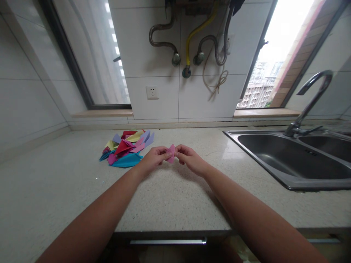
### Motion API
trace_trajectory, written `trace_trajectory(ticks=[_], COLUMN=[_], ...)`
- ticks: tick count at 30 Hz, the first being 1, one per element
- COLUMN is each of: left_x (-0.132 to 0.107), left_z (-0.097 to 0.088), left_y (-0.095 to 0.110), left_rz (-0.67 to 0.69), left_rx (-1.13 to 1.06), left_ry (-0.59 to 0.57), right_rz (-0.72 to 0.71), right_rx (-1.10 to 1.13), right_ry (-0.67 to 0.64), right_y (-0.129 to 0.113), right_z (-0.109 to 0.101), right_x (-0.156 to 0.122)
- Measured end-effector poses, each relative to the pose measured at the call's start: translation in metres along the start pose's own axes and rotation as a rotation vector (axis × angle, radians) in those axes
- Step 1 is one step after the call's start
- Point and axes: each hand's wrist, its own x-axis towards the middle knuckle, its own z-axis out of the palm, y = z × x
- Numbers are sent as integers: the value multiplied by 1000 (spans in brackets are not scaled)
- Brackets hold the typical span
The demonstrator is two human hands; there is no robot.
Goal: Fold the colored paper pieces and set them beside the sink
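A small folded piece of pink paper [171, 152] is held just above the speckled countertop [178, 197], in the middle of the view. My left hand [153, 159] pinches its left side with closed fingers. My right hand [188, 157] pinches its right side in the same way. Both forearms reach in from the bottom edge. A pile of several folded coloured papers [126, 148], red, yellow, blue, purple and pink, lies on the counter just left of my left hand.
A steel double sink [290, 160] with a curved tap [309, 102] fills the right side. The tiled back wall carries a socket [152, 92] and hoses [192, 40], between two windows. A drawer handle [168, 241] shows under the counter's front edge.
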Motion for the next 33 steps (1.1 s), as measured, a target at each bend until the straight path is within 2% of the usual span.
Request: trace_trajectory(ticks=[3, 10, 15, 24, 33], left_x=[0, -4, -5, -2, -2], left_z=[-1, 2, 1, -2, -1], left_y=[-1, 4, 6, 2, 1], left_rz=[11, 14, 13, 12, 118], left_rx=[31, 11, 6, 30, 169], left_ry=[-21, -77, -77, -46, -78], right_rz=[2, 41, 35, -12, -37], right_rx=[54, 194, 236, 158, 134], right_ry=[16, -37, -52, 36, 62], right_y=[1, 1, 2, 5, 8], right_z=[0, 0, 0, -2, -4], right_x=[1, 0, -1, 3, 4])
